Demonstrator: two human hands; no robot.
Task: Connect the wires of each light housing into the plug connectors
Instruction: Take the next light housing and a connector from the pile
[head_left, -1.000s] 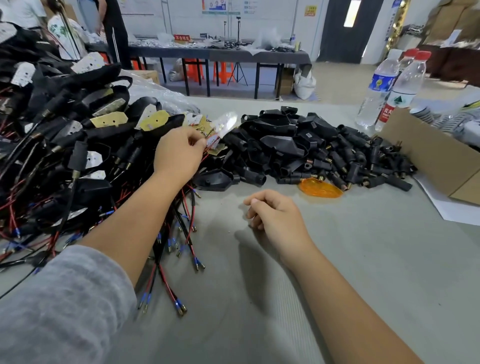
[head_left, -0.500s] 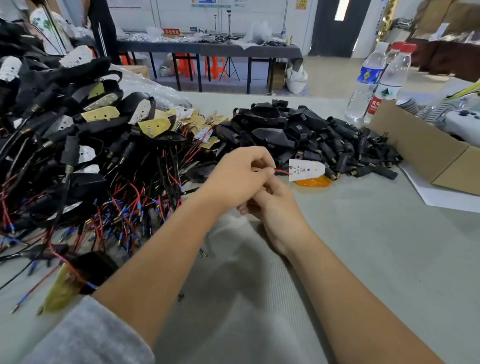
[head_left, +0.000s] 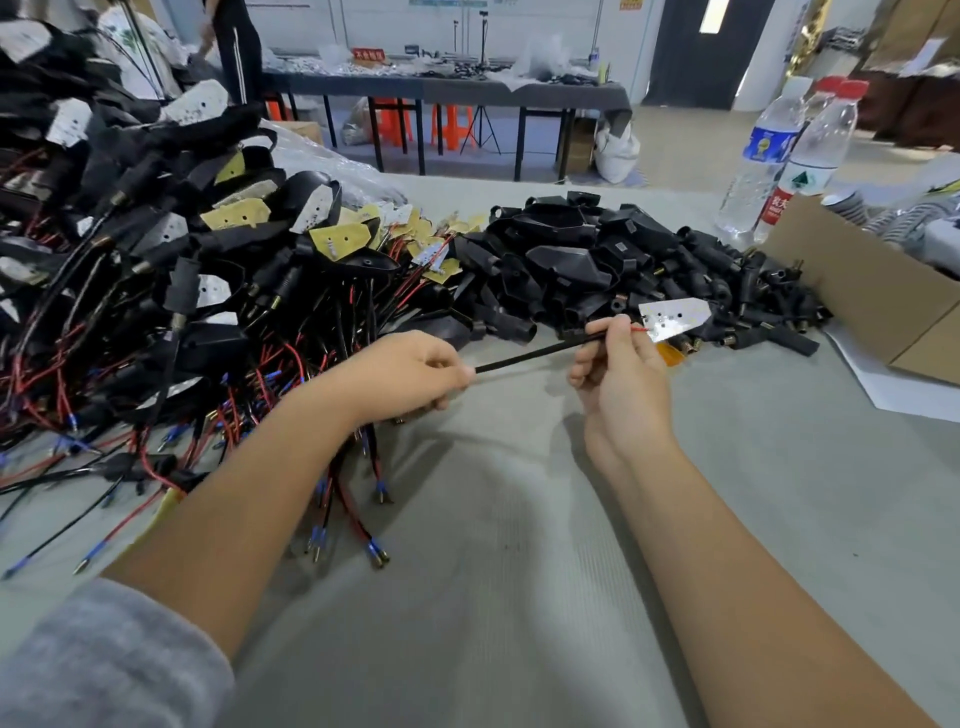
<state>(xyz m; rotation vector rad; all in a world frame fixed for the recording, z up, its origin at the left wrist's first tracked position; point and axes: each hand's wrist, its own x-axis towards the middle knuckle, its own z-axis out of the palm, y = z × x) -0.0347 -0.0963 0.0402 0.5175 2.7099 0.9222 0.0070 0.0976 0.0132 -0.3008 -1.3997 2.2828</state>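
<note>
Your left hand and right hand stretch a black sleeved wire taut between them above the grey table, just in front of the heap of black plug connectors. Your left hand's fingers curl around the wire's near end, gripping it. Your right hand pinches the far end between thumb and fingertips, where a short red lead runs out to a small white LED board. The board hangs in the air against the front edge of the connector heap, tilted and touching nothing else that can be made out. To the left of that heap rises a larger tangle of wired light housings, their red and black leads spilling toward your left forearm. Right of the heap stands an open cardboard box, and behind it two plastic water bottles. An orange lens peeks out just beyond your right hand.
</note>
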